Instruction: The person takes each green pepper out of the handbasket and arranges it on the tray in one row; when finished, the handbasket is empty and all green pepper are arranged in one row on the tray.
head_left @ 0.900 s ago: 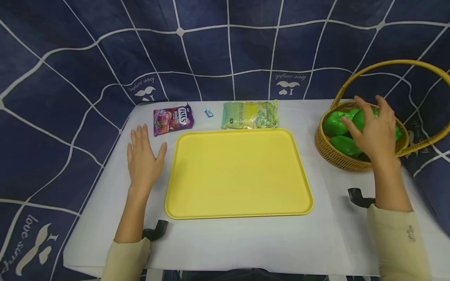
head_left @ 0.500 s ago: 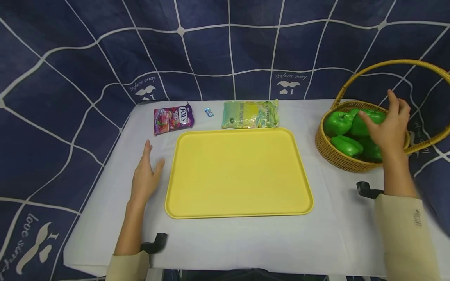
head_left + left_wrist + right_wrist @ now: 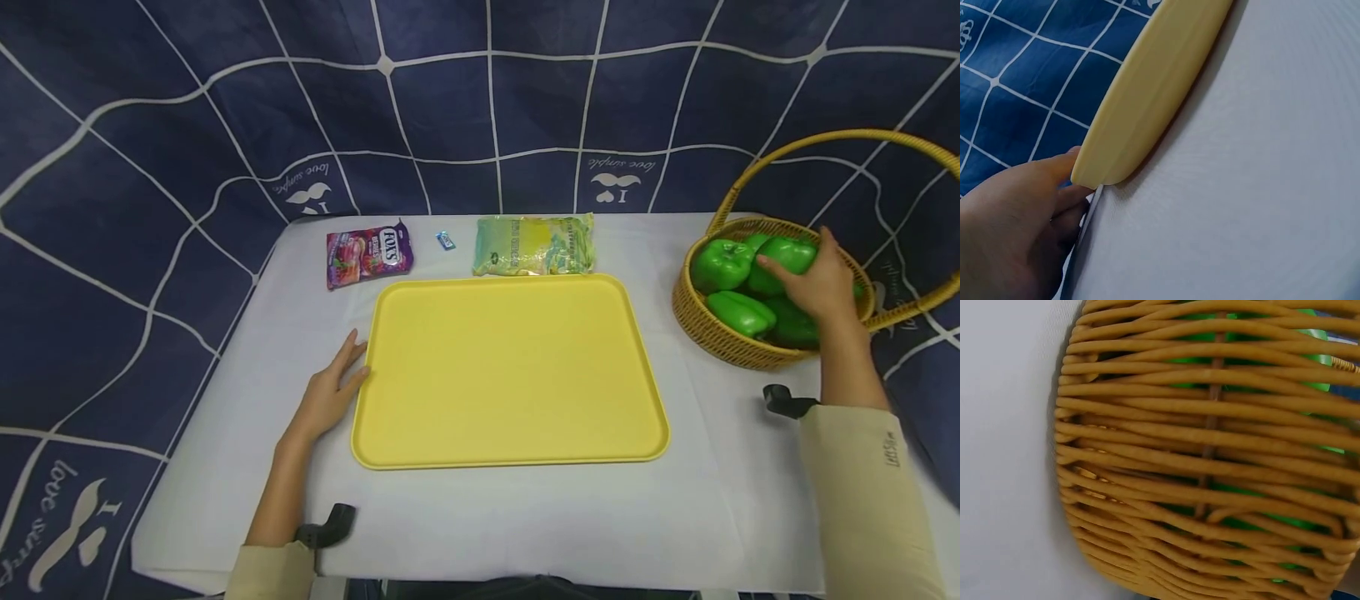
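Observation:
A wicker basket (image 3: 720, 329) with a tall arched handle stands at the right, holding several glossy green bell peppers (image 3: 722, 264). My right hand (image 3: 825, 283) reaches in over its rim, thumb and fingers around a large green bell pepper (image 3: 776, 260) in the middle. In the right wrist view the basket's woven wall (image 3: 1210, 444) hides most of this hand. At the left, my left hand (image 3: 327, 396) touches the left rim of a yellow tray (image 3: 510, 375), its fingers extended and the thumb at the edge. The left wrist view shows its fingertips right against the tray's end (image 3: 1116, 125).
Behind the tray lie a purple candy bag (image 3: 370, 254), a tiny blue packet (image 3: 446, 240) and a green-yellow package (image 3: 534, 244). White cloth (image 3: 525, 517) covers the table. A dark blue checked curtain (image 3: 435, 108) rises behind and at the sides.
My left hand has come down and nearer, then right to the tray's rim. My right hand shifted right over the basket, then lowered and closed around a pepper.

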`<state>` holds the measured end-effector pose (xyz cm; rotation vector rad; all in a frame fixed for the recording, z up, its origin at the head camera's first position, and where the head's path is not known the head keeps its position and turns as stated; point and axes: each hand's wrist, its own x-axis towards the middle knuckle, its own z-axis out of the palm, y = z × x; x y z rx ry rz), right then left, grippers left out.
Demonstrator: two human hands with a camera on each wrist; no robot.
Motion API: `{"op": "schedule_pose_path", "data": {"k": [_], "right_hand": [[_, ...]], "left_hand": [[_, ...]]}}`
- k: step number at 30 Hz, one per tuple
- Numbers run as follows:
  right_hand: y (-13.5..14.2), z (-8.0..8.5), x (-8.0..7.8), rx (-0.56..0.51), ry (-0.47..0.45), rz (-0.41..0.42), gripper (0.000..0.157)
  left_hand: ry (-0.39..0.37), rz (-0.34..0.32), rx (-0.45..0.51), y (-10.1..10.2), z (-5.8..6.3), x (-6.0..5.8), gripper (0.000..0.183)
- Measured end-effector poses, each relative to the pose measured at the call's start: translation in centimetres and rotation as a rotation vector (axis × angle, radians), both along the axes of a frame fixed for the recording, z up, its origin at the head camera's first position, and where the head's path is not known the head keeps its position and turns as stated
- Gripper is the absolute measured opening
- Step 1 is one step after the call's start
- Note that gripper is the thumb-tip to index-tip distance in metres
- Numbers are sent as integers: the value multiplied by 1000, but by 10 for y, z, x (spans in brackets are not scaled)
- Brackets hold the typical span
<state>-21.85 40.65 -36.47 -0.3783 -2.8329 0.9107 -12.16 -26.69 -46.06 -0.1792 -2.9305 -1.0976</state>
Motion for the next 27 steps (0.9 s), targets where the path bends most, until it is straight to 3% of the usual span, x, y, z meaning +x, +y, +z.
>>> {"op": "schedule_pose_path", "data": {"k": [4,9,16,22,27], "right_hand": [[2,-4,1,23,6,-16,93],[0,-5,5,2,84,-53,92],[-14,3,25,-12,200,-78,89],[-46,13,49,-32,335,-15,87],[-94,25,59,-67,405,99,92]], "left_hand": [[-10,-15,7,0,-2,1,57],[-5,-47,6,1,-5,1,53],[-6,-61,-33,3,-5,2,53],[-8,-49,-17,3,-5,2,53],[-28,-34,9,0,-6,1,53]]}}
